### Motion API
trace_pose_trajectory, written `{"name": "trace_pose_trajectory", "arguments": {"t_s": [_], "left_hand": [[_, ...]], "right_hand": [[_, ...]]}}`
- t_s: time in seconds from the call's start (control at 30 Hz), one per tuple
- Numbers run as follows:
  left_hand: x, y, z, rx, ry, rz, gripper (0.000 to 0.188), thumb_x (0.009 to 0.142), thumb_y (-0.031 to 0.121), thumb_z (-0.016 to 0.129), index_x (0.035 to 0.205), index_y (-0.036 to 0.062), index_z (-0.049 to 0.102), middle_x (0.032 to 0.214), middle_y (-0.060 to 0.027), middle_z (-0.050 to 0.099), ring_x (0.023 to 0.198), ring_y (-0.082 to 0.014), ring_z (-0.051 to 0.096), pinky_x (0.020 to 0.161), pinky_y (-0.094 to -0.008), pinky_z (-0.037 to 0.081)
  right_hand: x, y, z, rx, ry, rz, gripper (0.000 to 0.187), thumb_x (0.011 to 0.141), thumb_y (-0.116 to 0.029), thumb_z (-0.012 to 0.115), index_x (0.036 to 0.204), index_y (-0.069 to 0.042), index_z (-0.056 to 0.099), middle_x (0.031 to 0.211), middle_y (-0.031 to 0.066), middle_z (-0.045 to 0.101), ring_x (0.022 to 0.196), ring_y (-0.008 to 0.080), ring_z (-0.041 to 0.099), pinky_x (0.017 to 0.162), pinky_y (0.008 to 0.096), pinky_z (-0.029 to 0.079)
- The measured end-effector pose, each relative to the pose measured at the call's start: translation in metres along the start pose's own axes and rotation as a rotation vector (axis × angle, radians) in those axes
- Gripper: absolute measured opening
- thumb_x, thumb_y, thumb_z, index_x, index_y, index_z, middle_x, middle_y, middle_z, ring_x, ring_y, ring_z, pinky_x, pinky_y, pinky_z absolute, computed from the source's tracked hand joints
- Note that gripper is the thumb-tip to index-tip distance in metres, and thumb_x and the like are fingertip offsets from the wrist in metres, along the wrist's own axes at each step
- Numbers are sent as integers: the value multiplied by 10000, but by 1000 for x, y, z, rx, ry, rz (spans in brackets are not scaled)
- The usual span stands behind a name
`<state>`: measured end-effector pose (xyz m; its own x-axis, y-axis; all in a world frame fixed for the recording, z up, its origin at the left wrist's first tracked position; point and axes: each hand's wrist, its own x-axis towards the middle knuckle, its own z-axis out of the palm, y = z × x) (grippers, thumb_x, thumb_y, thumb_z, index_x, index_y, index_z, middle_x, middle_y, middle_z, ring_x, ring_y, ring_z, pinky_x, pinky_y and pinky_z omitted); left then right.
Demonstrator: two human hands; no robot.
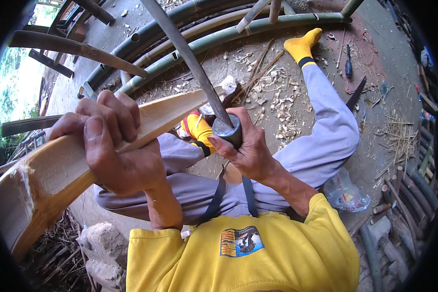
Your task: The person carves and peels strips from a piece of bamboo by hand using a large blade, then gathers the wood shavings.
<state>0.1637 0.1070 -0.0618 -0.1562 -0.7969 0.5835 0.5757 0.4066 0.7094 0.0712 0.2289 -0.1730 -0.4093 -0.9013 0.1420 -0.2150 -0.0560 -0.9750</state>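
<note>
My left hand (119,146) is closed round a long, pale carved piece of wood (53,180), thick at the lower left and tapering toward the middle. My right hand (253,153) grips the dark round handle (228,135) of a long knife. Its narrow grey blade (180,46) slants up and left past the top edge of the view. The blade crosses close to the thin end of the wood; I cannot tell whether they touch. A short log with a pale cut end (228,83) lies just beyond that end.
Bamboo poles (219,40) form a low frame across the far side. Wood shavings (289,102) litter the ground. My outstretched leg (323,107) is at right, near a dark blade (356,93) and a plastic bag (345,192). Stones (102,250) sit lower left; cut sticks (413,194) lie right.
</note>
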Motion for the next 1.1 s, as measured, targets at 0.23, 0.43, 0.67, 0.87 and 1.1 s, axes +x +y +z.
{"name": "trace_pose_trajectory", "arguments": {"t_s": [0.23, 0.43, 0.67, 0.87, 1.1], "left_hand": [[5, -1, -7, -51, -67, -69, 252, 724, -57, 469, 888, 124, 532, 550, 8, 387, 456, -99, 365, 397, -252, 326], [8, 1, -5, 18, -169, -13, 252, 759, -3, 452, 971, 114, 522, 596, -22, 397, 488, -96, 362, 460, -216, 338], [7, 0, -8, 1, -176, -2, 254, 742, -2, 486, 957, 117, 551, 574, -2, 392, 465, -82, 356, 445, -210, 337], [5, -3, -2, 12, -94, -10, 243, 740, 0, 487, 941, 124, 549, 576, 2, 391, 464, -80, 354, 441, -214, 320], [-2, 1, 8, 47, -69, 31, 257, 748, -12, 476, 961, 125, 524, 583, 4, 375, 456, -73, 321, 439, -219, 295]], "right_hand": [[5, 29, -9, 31, -209, 402, 437, 841, -343, 624, 1047, 0, 448, 617, 72, 567, 446, 102, 543, 428, 275, 444], [10, 33, -1, -127, -238, 306, 468, 831, -393, 624, 1008, -6, 429, 655, 140, 569, 627, 159, 580, 565, 326, 463], [8, 2, -3, 9, -55, 57, 478, 843, -364, 599, 994, 44, 401, 747, 275, 603, 773, 394, 630, 545, 441, 502], [16, 27, -8, -63, -301, 433, 479, 829, -384, 601, 973, 27, 401, 704, 288, 584, 745, 463, 588, 623, 469, 481], [3, 65, 8, -352, -161, 234, 438, 846, -352, 586, 931, 37, 402, 626, 253, 577, 649, 428, 611, 513, 449, 511]]}}
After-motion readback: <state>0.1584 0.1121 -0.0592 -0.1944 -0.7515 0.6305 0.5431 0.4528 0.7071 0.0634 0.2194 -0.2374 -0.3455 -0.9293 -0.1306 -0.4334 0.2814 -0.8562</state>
